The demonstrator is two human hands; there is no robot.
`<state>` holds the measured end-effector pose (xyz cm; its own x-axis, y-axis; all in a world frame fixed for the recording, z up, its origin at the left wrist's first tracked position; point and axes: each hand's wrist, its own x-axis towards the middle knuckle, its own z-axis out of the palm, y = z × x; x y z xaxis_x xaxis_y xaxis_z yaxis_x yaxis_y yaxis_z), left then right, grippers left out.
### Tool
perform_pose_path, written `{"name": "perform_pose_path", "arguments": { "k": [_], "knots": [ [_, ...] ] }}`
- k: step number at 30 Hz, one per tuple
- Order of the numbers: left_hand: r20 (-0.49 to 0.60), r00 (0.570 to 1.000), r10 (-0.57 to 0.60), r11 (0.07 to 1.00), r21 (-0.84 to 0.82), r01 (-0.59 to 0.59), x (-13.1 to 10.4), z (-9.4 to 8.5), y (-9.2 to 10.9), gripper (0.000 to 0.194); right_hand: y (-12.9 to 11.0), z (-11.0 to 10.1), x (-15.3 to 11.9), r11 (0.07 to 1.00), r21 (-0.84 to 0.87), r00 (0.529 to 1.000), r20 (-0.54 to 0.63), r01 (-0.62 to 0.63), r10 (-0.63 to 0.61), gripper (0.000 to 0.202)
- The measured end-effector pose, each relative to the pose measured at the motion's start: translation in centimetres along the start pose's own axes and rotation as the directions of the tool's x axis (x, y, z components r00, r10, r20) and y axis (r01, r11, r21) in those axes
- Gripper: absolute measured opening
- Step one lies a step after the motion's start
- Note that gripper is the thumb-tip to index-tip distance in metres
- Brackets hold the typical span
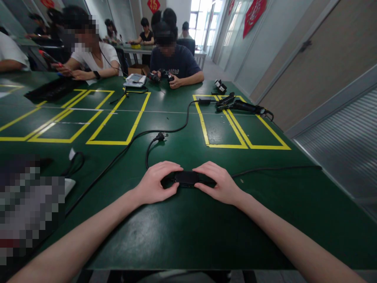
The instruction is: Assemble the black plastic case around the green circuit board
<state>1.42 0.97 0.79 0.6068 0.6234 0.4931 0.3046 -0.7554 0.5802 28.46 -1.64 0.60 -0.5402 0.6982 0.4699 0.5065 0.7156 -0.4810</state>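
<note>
A black power adapter [186,179] lies on the green table in front of me, between my two hands. My left hand [159,181] grips its left end, thumb on the near side and fingers on the far side. The right end is pinched the same way by my right hand [219,182]. From the left side a black cord curves away to a power plug [160,136] with metal pins, resting beyond my left hand. Another thin black cable [277,169] runs from behind my right hand toward the table's right edge.
Yellow tape rectangles [128,139] mark the green table [141,239]. A long black cable [147,131] crosses it to a small black box [204,101] beside dark tools [244,105]. Blurred items lie at left. Across the table, a person [176,63] handles a dark device; others sit further left.
</note>
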Motion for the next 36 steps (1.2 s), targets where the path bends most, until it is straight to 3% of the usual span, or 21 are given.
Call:
{"name": "perform_pose_path", "arguments": {
  "k": [4, 8, 11, 14, 17, 20, 23, 26, 28, 30, 32, 34, 36],
  "knots": [
    [0.131, 0.991, -0.010, 1.000, -0.016, 0.013, 0.1, -0.2, -0.4, 0.024, 0.1, 0.1, 0.1, 0.999, 0.033, 0.994, 0.098, -0.041, 0.038, 0.021],
    [0.143, 0.990, 0.019, 1.000, -0.020, -0.016, 0.2, -0.1, -0.8, 0.017, 0.4, 0.1, 0.0, 0.997, 0.051, 0.992, 0.117, -0.049, 0.043, 0.024],
    [0.141, 0.990, 0.002, 1.000, 0.001, -0.003, 0.2, 0.1, -0.8, 0.015, 0.4, 0.1, -0.1, 0.991, 0.084, 0.994, 0.041, -0.107, 0.103, 0.024],
    [0.154, 0.988, -0.022, 0.999, 0.028, 0.018, 0.2, 0.2, -0.7, 0.014, 0.6, -0.2, 0.1, 0.954, 0.190, 0.963, -0.089, -0.234, 0.254, 0.024],
    [0.154, 0.987, -0.042, 0.999, 0.037, 0.037, 0.1, 0.3, -0.5, 0.012, 0.8, -0.9, 0.5, 0.871, 0.364, 0.895, -0.172, -0.330, 0.411, 0.048],
    [0.137, 0.989, -0.051, 0.998, 0.032, 0.047, 0.1, 0.4, -0.6, 0.012, 0.1, -2.4, 1.2, 0.757, 0.574, 0.863, -0.160, -0.313, 0.479, 0.065],
    [0.132, 0.990, -0.056, 0.998, 0.030, 0.052, 0.0, 0.5, -0.7, 0.014, -2.3, -5.0, 2.7, 0.600, 0.768, 0.901, -0.074, -0.222, 0.427, 0.068],
    [0.142, 0.988, -0.062, 0.998, 0.030, 0.059, 0.0, 0.5, -0.7, 0.015, -4.8, -6.8, 4.5, 0.505, 0.861, 0.968, -0.075, -0.058, 0.240, 0.065],
    [0.150, 0.986, -0.066, 0.998, 0.034, 0.062, 0.1, 0.4, -0.7, 0.017, -5.5, -6.1, 5.5, 0.500, 0.866, 0.990, -0.043, -0.030, 0.134, 0.066],
    [0.169, 0.983, -0.070, 0.997, 0.035, 0.065, 0.2, 0.3, -0.7, 0.017, -5.5, -3.6, 5.9, 0.573, 0.812, 0.993, 0.062, -0.109, 0.100, 0.065],
    [0.196, 0.978, -0.075, 0.997, 0.033, 0.070, 0.2, 0.2, -0.6, 0.016, -5.3, -0.4, 5.8, 0.688, 0.689, 0.971, 0.217, -0.227, 0.103, 0.062],
    [0.220, 0.973, -0.068, 0.998, 0.032, 0.063, 0.3, 0.0, -0.7, 0.017, -5.4, 2.4, 5.1, 0.776, 0.581, 0.957, 0.273, -0.245, 0.098, 0.058],
    [0.237, 0.970, -0.047, 0.998, 0.043, 0.038, 0.2, -0.1, -0.7, 0.022, -6.0, 4.1, 4.2, 0.794, 0.570, 0.932, 0.362, -0.210, -0.014, 0.053]
  ]
}}
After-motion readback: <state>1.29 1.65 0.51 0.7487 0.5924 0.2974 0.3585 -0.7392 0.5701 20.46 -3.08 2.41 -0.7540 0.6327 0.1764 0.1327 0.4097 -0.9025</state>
